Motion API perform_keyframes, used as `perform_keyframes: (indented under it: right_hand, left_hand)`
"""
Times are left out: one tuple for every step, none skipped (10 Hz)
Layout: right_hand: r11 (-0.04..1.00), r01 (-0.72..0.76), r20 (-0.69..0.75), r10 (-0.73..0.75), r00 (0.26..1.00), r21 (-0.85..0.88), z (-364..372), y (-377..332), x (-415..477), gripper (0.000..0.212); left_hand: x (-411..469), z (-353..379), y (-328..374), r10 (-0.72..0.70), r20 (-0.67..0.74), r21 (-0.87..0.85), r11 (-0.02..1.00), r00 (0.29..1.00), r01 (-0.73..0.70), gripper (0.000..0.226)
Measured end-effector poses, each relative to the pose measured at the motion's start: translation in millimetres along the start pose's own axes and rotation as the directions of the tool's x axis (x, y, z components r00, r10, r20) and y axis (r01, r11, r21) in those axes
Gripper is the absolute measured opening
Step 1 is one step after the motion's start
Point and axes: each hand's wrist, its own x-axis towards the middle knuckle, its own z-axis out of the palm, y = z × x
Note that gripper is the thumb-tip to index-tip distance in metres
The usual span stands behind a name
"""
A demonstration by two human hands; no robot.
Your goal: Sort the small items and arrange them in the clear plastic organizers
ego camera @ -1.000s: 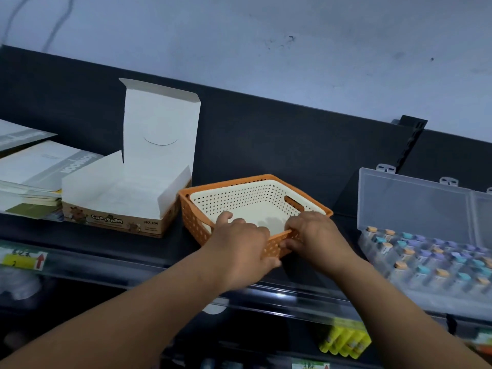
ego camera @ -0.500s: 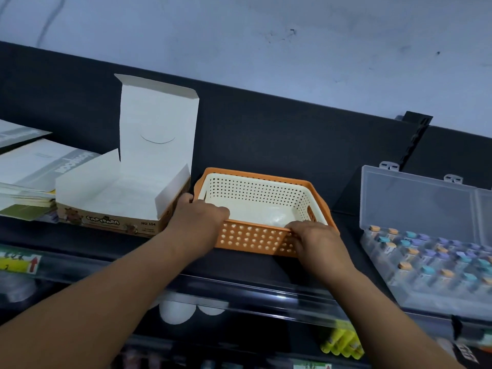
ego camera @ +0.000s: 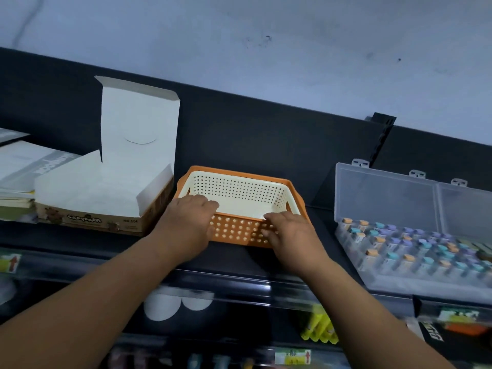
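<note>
While gripping orange basket (ego camera: 241, 233), left hand (ego camera: 186, 222), right hand (ego camera: 288, 233) curled

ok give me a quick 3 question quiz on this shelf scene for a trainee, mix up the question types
1. True or false: the cream basket sits nested inside the orange basket.
2. Multiple choice: what stands directly to the left of the baskets? A) a clear plastic organizer B) an open cardboard box C) a glass jar
3. Short answer: where are the left hand and right hand placed?

Key
1. True.
2. B, the open cardboard box; the clear plastic organizer, lid up and filled with capped items, lies to the right.
3. Both hands grip the near edge of the baskets, fingers over the near rim, left at the left corner, right toward the right end.
</note>
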Motion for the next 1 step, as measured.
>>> perform_keyframes:
  right_hand:
    - [0.999,0.035,-0.004,-0.035,0.999,0.034,-9.8,8.8,-11.2,0.041]
  left_hand:
    - [-0.5,-12.7,24.6,-0.045,0.032,-0.054,0.997,0.998,0.046,0.052]
